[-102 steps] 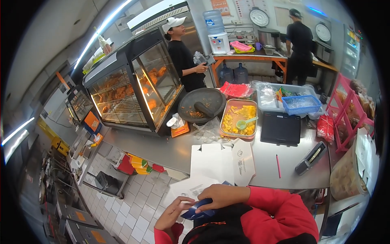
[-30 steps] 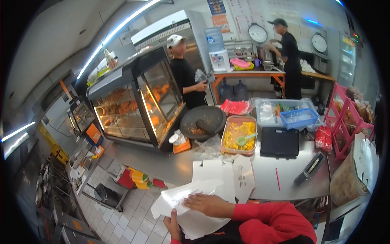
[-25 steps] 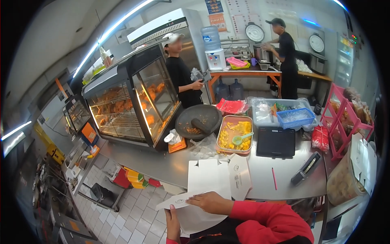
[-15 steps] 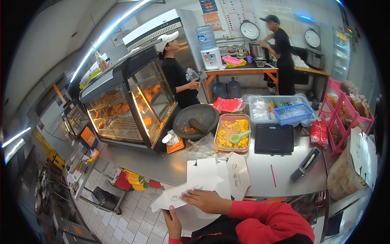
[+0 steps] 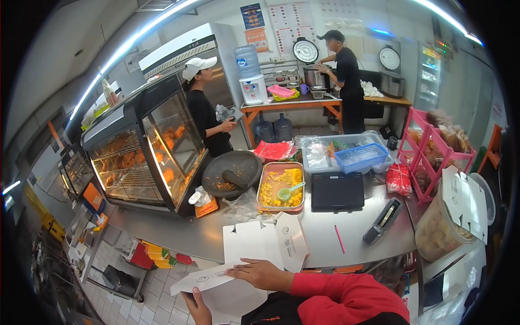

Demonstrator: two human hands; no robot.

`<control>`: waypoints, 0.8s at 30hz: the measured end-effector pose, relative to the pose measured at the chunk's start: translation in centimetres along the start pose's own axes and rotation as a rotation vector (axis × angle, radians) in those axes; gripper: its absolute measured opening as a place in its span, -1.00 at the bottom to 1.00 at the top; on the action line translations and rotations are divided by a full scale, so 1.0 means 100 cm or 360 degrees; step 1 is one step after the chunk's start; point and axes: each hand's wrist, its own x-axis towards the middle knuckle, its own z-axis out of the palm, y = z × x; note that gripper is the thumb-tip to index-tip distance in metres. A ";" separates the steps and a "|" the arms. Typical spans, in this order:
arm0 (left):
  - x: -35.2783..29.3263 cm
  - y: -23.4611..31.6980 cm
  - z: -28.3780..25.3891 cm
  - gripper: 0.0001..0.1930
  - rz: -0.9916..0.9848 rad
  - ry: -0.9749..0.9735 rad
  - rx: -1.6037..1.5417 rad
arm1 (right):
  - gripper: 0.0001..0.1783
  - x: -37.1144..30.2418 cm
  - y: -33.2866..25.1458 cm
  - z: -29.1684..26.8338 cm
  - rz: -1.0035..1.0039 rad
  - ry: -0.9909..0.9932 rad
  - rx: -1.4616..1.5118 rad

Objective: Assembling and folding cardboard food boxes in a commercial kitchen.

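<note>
A white printed cardboard food box (image 5: 252, 242), partly unfolded, leans over the counter's near edge in front of me. My left hand (image 5: 196, 306) grips its near left side, thumb up along the panel and the other fingers mostly hidden behind it. Across the printed flap (image 5: 203, 279) lies my right hand (image 5: 261, 274), fingers stretched out and touching the board near the fold. Another printed side panel (image 5: 291, 241) stands up at the box's right.
Beyond the box are a tray of yellow food (image 5: 280, 187), a stone mortar (image 5: 231, 173) and a black tablet (image 5: 337, 192). A stapler (image 5: 382, 221) and pink pen (image 5: 339, 239) lie right. A heated display case (image 5: 143, 151) stands left. Two people stand farther back.
The view has swung right, so everything sits farther left in it. My right hand has slid rightward along the flap, uncovering more print. My left hand keeps its grip.
</note>
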 end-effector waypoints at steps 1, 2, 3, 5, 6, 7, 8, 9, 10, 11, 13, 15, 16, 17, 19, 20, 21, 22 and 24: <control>0.001 -0.001 0.000 -0.29 0.0091 0.0001 0.0030 | -0.51 0.000 0.000 -0.001 0.0003 -0.0009 -0.0014; 0.003 -0.003 -0.001 -0.29 0.0183 0.0004 0.0060 | -0.46 0.001 0.000 0.000 -0.0048 0.0246 -0.0198; 0.010 -0.012 -0.003 -0.29 0.0253 0.0174 0.0122 | -0.40 0.002 0.000 -0.001 -0.0103 0.0501 -0.0381; 0.010 0.016 -0.003 -0.29 0.0152 0.0255 -0.0088 | -0.34 0.007 -0.003 -0.016 0.0164 0.0776 -0.0090; 0.008 0.033 -0.005 -0.30 0.0059 0.0323 -0.0278 | -0.28 0.009 -0.005 -0.021 0.0446 0.1061 0.0219; 0.005 0.042 -0.007 -0.27 0.0157 0.0201 -0.0081 | -0.24 0.008 0.000 -0.017 0.0576 0.1190 0.0297; 0.006 0.046 -0.016 -0.27 0.0147 0.0214 -0.0093 | -0.24 0.008 0.001 -0.024 0.0568 0.1173 0.0292; 0.011 0.048 -0.031 -0.28 0.0170 -0.0380 0.0226 | -0.30 0.008 0.003 -0.034 0.0965 0.0839 0.0589; 0.010 0.055 -0.043 -0.28 0.0190 -0.0967 0.0542 | -0.36 0.009 0.004 -0.039 0.1344 0.0476 0.0872; -0.011 0.101 -0.018 -0.33 0.0891 -0.0410 0.0390 | -0.48 -0.001 0.029 -0.012 0.0960 0.0802 0.0651; -0.025 0.167 -0.059 -0.04 0.0842 -0.0574 0.0406 | -0.52 -0.007 0.046 -0.008 0.1094 0.0679 0.0591; -0.051 0.231 -0.091 -0.18 0.1166 0.0185 0.0417 | -0.54 -0.010 0.058 0.002 0.1236 0.0543 0.0497; -0.024 0.222 -0.080 -0.18 0.1129 0.0131 0.0388 | -0.54 -0.023 0.081 0.015 0.1313 0.0683 0.0556; -0.028 0.223 -0.080 -0.19 0.1124 0.0150 0.0361 | -0.53 -0.029 0.086 0.021 0.1316 0.0810 0.0623; -0.034 0.222 -0.076 -0.19 0.1106 0.0194 0.0299 | -0.52 -0.035 0.093 0.029 0.1436 0.0733 0.0831; -0.037 0.220 -0.074 -0.19 0.1095 0.0220 0.0266 | -0.51 -0.036 0.096 0.032 0.1559 0.0677 0.1050; -0.039 0.219 -0.071 -0.19 0.1081 0.0244 0.0233 | -0.51 -0.038 0.100 0.034 0.1563 0.0646 0.1026; -0.041 0.217 -0.069 -0.20 0.1063 0.0271 0.0214 | -0.50 -0.038 0.101 0.040 0.1593 0.0715 0.1227; -0.043 0.214 -0.070 -0.20 0.1045 0.0311 0.0171 | -0.49 -0.048 0.118 0.055 0.1628 0.0768 0.1416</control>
